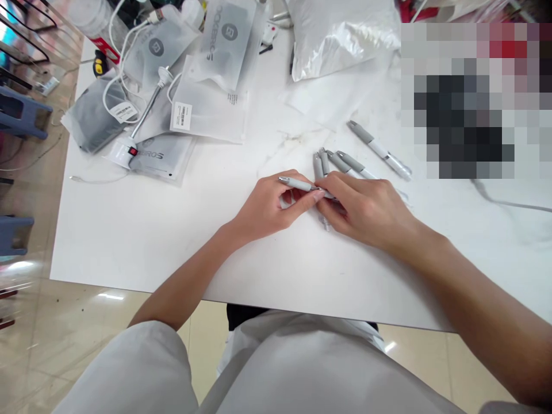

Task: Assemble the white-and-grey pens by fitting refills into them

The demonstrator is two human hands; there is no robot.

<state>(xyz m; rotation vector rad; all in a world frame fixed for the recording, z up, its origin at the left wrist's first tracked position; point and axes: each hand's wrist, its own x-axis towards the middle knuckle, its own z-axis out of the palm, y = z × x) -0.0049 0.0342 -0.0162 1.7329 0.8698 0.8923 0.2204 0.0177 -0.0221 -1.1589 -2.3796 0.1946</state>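
A grey and white pen [297, 183] lies across both hands, its silver end pointing left. My left hand [276, 204] is closed on it, thumb and fingers meeting near its middle. The fingers of my right hand [360, 204] pinch the pen's other end and partly hide it. Beneath and behind my right hand several more pens rest on the table, their grey ends pointing away from me. Another pen [378, 148] lies apart from them, a little farther back to the right.
Frosted pouches [211, 109], a white lamp [123, 152] with a metal neck, and cables lie on the white table [164, 247] at the left. Toward the back stands a large silvery bag [345, 34]. A cable [509, 202] runs at the right.
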